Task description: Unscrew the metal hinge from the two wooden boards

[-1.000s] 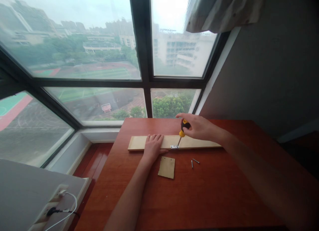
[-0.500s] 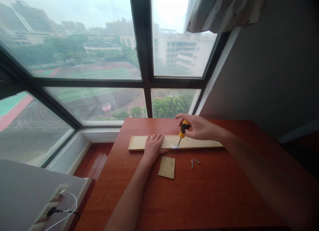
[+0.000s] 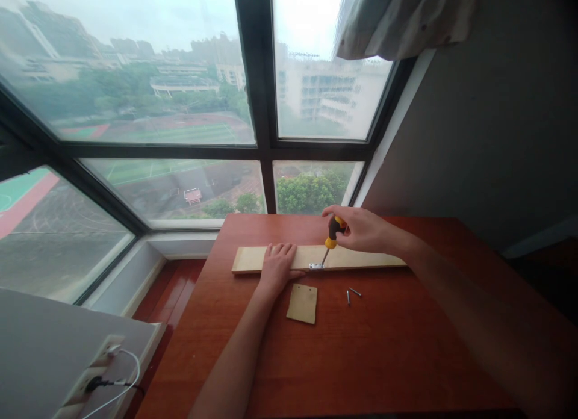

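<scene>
A long pale wooden board (image 3: 250,259) lies across the table. My left hand (image 3: 279,263) presses flat on its left part, fingers spread over the top and thumb along the near edge. In my right hand (image 3: 361,227) is a yellow and black screwdriver (image 3: 332,232), held tilted by its handle. Its tip meets the right end of a small metal plate (image 3: 316,266) at the board's near edge; the screw head there is too small to make out. Nearer to me lie a thin tan square piece (image 3: 302,304) with two small holes and two screws (image 3: 351,295).
The reddish-brown wooden table (image 3: 383,359) stands against a large window with dark frames (image 3: 264,149). A wall with plugged-in sockets (image 3: 97,371) and a white cable (image 3: 135,371) is at the lower left. A curtain (image 3: 406,21) hangs at the upper right.
My right hand has shifted slightly right and its grip on the screwdriver handle has turned a little. My left hand, the board and the loose pieces stay in place.
</scene>
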`<state>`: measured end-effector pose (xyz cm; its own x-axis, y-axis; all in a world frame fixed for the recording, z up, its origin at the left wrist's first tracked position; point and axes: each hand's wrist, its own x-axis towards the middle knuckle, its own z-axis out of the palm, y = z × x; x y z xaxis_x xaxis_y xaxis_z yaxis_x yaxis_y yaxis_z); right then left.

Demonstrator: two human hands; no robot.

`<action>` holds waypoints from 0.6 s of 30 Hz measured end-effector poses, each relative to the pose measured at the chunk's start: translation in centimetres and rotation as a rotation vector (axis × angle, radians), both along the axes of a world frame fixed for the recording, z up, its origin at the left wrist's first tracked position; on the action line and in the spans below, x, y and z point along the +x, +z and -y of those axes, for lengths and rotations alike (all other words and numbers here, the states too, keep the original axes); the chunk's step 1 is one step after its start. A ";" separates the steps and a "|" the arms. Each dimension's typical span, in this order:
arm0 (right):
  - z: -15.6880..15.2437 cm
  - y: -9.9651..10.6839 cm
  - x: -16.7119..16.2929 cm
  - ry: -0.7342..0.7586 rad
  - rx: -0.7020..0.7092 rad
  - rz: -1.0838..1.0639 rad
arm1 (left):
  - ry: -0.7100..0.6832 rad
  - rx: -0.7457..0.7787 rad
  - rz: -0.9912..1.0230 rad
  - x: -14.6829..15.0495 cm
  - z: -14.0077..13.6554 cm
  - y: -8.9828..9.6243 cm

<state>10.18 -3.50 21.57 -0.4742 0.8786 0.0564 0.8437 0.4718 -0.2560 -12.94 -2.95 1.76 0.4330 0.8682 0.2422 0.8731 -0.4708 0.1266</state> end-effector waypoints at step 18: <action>0.1 -0.2 -0.2 -0.056 0.096 0.068 | 0.005 -0.010 0.008 0.1 0.0 0.1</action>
<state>9.94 -3.57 21.35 -0.4305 0.8958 0.1104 0.8832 0.4433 -0.1530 -12.87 -2.94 1.83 0.4267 0.8729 0.2367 0.8745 -0.4650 0.1383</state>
